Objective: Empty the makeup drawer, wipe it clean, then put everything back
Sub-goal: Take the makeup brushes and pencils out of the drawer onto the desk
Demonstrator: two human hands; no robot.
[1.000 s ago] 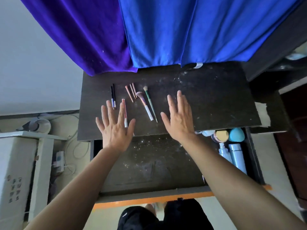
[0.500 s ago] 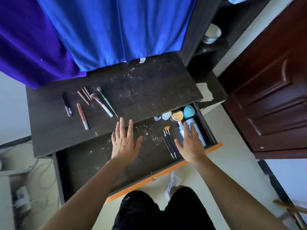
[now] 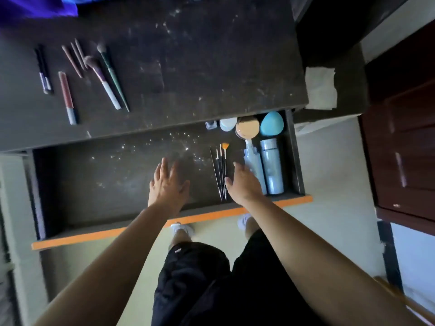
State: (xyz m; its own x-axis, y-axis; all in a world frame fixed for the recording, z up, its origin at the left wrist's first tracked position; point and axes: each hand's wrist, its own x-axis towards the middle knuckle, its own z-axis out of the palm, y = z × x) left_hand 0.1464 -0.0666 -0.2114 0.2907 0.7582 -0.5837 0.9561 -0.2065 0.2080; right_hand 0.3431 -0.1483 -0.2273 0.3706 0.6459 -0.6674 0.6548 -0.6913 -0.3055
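Observation:
The dark drawer (image 3: 94, 184) with an orange front edge is pulled out, its floor dusted with white specks. At its right end lie several thin brushes (image 3: 220, 168), two pale blue bottles (image 3: 271, 165), a round tan compact (image 3: 247, 128), a teal sponge (image 3: 271, 123) and a small white item (image 3: 227, 124). My left hand (image 3: 168, 187) hovers open over the drawer's middle. My right hand (image 3: 243, 184) is open just right of the thin brushes, partly over one bottle. On the desk top (image 3: 200, 67) lie makeup brushes (image 3: 106, 76), pencils (image 3: 75, 57), a lip gloss tube (image 3: 67, 97) and a dark pen (image 3: 43, 71).
A folded white tissue (image 3: 321, 88) lies on a lower shelf right of the desk. A dark red wooden door (image 3: 404, 142) stands at the right. Blue and purple cloth (image 3: 35, 5) hangs at the desk's back. My legs and shoes are below the drawer.
Both hands came down from above the desk top into the drawer. The right hand has moved beside the thin brushes. The view tilted down and to the right.

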